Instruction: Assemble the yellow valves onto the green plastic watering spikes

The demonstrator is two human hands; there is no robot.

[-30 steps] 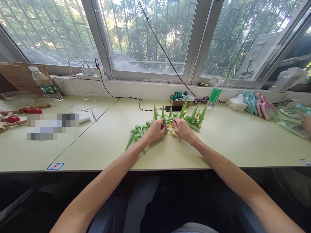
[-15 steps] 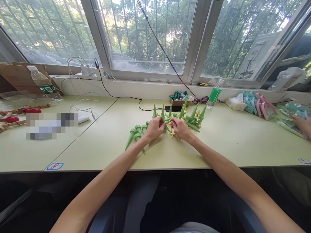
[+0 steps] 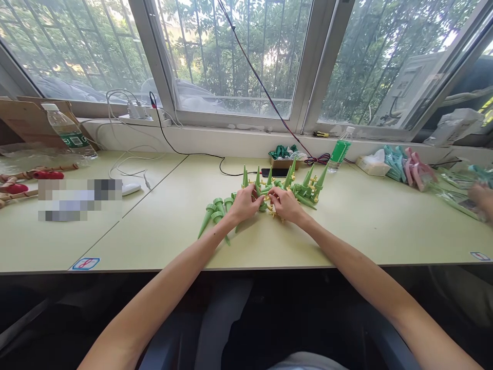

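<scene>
My left hand is closed round a green plastic watering spike, whose point sticks up above the fingers. Close beside it, my right hand has its fingers pinched together at a small yellow piece, mostly covered by the fingertips. Several loose yellow valve pieces lie below the right hand. Left of my left hand, loose green spikes with ridged caps lie on the table. Behind and right of my hands, more spikes stand points up, some with yellow pieces at their base.
On the table a black phone lies behind the spikes, near a small box. A water bottle stands right, another bottle left. Pink and teal hangers lie right, near another person's blurred hand.
My right hand has shifted very slightly left, towards my left hand. At the right edge, the other person's hand has moved a little to the right.
</scene>
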